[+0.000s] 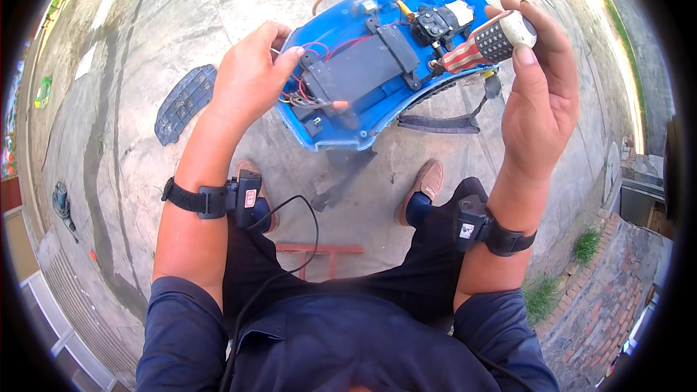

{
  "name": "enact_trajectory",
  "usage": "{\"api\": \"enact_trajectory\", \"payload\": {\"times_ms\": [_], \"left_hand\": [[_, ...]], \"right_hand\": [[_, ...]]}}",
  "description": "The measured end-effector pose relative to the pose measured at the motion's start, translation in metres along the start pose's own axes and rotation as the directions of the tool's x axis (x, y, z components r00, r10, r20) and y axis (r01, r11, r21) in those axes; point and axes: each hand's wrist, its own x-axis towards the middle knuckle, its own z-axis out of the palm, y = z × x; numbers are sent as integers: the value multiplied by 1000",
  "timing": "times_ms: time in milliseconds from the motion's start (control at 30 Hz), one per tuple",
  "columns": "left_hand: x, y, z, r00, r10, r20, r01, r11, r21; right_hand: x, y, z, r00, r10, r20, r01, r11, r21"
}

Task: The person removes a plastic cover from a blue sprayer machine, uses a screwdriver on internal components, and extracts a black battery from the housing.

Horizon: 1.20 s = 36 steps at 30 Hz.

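A blue plastic housing (341, 133), like the underside of a backpack sprayer, lies open in front of me. Inside it sit a black battery box (367, 69), a small black pump (433, 25) and several thin wires (296, 94). My right hand (541, 91) grips a screwdriver (475, 51) by its stars-and-stripes handle; its shaft points down-left to a spot beside the pump, where the tip is hidden. At the housing's left rim is my left hand (254, 69), its thumb and fingers bent together near a red wire. What it pinches there is hidden.
A dark ribbed cover plate (185, 104) lies on the concrete floor (218, 22) at left. Below the housing hangs a black strap (439, 123). A red metal frame (319, 249) shows between my legs. A dark power tool (62, 201) rests far left; bricks (606, 305) edge the right.
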Motion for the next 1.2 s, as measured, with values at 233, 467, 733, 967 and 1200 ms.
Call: {"api": "enact_trajectory", "payload": {"times_ms": [233,467,733,967,1200], "left_hand": [[0,-1,0,1000,1,-1,-1,1000,-10],[0,2,-1,1000,-13,8,13,1000,10],[1,1,0,1000,-10,1,10,1000,6],[0,1,-1,1000,-11,0,11,1000,21],[0,1,-1,1000,-5,4,5,1000,-2]], "right_hand": [[-6,15,0,973,-231,-17,213,918,-335],[-1,-1,2,997,-69,22,72,968,-242],[-5,8,-1,987,-142,-70,117,953,-281],[-4,5,-2,998,-40,-53,25,966,-258],[-4,10,0,995,-82,-48,72,981,-180]]}}
